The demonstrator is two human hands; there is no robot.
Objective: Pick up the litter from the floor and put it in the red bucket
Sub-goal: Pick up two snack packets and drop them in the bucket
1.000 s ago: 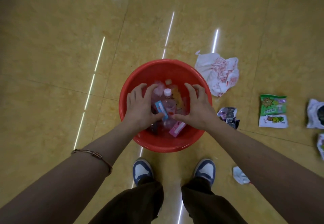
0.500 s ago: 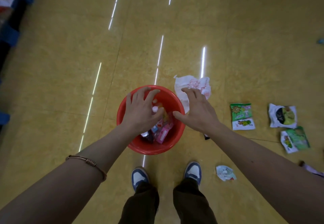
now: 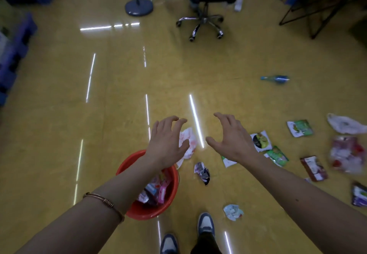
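The left hand (image 3: 165, 144) is raised above the floor (image 3: 119, 94), palm down, its fingers (image 3: 172, 121) spread and curled, holding nothing. A copper bracelet (image 3: 103, 202) sits on the left forearm. The red bucket (image 3: 170, 194) stands on the floor below and behind the left fingers, partly covered by the forearm; pink and mixed wrappers (image 3: 156, 190) lie inside it. A crumpled white-and-red paper (image 3: 188, 142) lies on the floor directly under and just right of the left fingers, outside the bucket.

A dark crumpled wrapper (image 3: 202, 172) lies on the floor between the two hands, nearer the person than either set of fingers. A pale crumpled scrap (image 3: 232, 212) lies further back, near the right shoe (image 3: 206, 224).

The right hand (image 3: 231, 140) is also raised, palm down, its fingers (image 3: 224, 117) open and curled, empty. A green-and-white packet (image 3: 227, 161) shows partly under the right wrist. Just right of the right fingers lie a white packet with a dark picture (image 3: 261, 140) and a green packet (image 3: 277, 155). Further right lie another green packet (image 3: 299, 127), a white plastic bag (image 3: 345, 124), a brown packet (image 3: 313, 168) and a blurred red-and-white bag (image 3: 347, 154). A blue bottle (image 3: 276, 78) lies on its side well beyond the right fingers. An office chair (image 3: 204, 5) stands far ahead.
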